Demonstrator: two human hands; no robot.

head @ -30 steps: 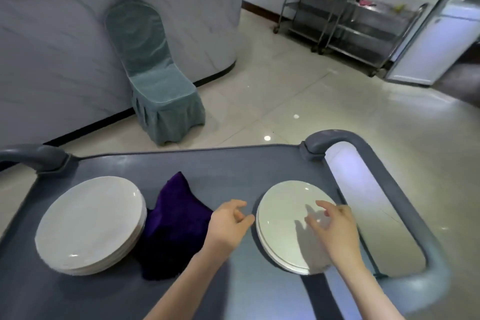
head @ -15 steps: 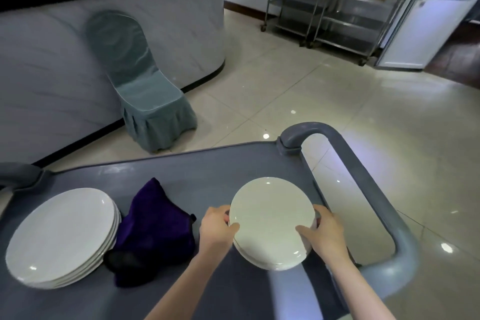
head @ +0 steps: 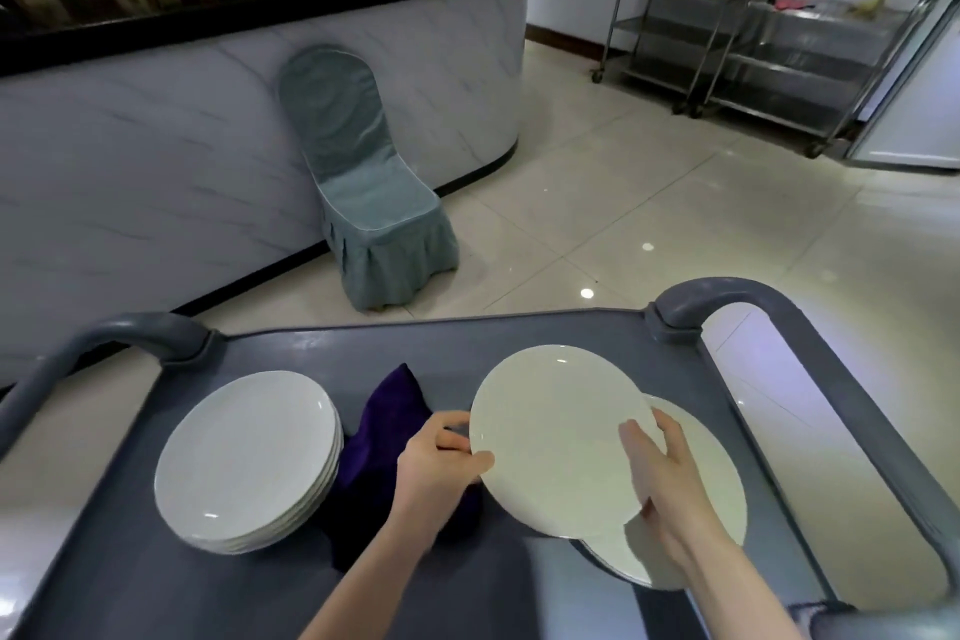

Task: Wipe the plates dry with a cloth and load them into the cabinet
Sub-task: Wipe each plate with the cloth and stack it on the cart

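Held in the lower middle of the frame: a white dinner plate (head: 556, 437), pinched at its left rim by the left hand (head: 436, 473) and clasped at its right rim by the right hand (head: 660, 478), thumb on top, fingers curled round the edge. Hangs tilted above, and overlapping, the lower plate (head: 711, 483) at lower right.

Likely hazards: a slip from smooth, possibly wet glaze, most of all once one hand lets go to reach the cloth (head: 387, 421); a rim knock and chip against the plate beneath if lowered carelessly.

Plates round, shallow, glossy, catching small highlights; a neat stack of plates (head: 244, 457) at lower left. Cloth deep purple, plush, crumpled between stack and left hand. Cart top (head: 311, 348) matte grey plastic with rounded handles. No cabinet in view.
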